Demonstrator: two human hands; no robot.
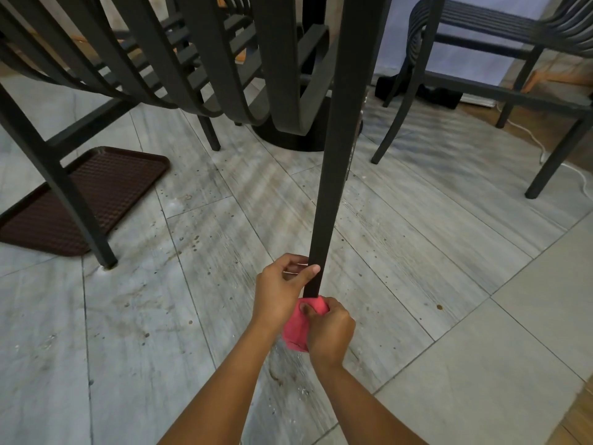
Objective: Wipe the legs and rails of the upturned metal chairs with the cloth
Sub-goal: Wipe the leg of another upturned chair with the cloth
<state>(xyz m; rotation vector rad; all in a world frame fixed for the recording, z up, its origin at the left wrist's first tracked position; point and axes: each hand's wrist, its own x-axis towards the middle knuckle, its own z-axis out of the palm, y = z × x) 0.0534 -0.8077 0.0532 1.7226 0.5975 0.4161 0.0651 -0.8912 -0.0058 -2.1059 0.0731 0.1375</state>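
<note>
A grey tiled floor (pixel 417 252) spreads beneath dark metal chairs (pixel 179 59), with a brown tray (pixel 106 184) lying flat at the left. One long chair leg (pixel 333 175) reaches toward the camera. The left hand (pixel 282 290) has its fingers (pixel 309 273) closed around that leg near its end. Just below, the right hand (pixel 330 332) grips the pink cloth (pixel 298 332), bunched over the leg's tip.

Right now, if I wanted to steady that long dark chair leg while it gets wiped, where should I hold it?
Probably just above the pink cloth, where the left hand already grips the chair leg. Come from its left side: the bar is narrow and flat, so thumb and fingers wrap it, leaving the end free for the right hand.
</note>
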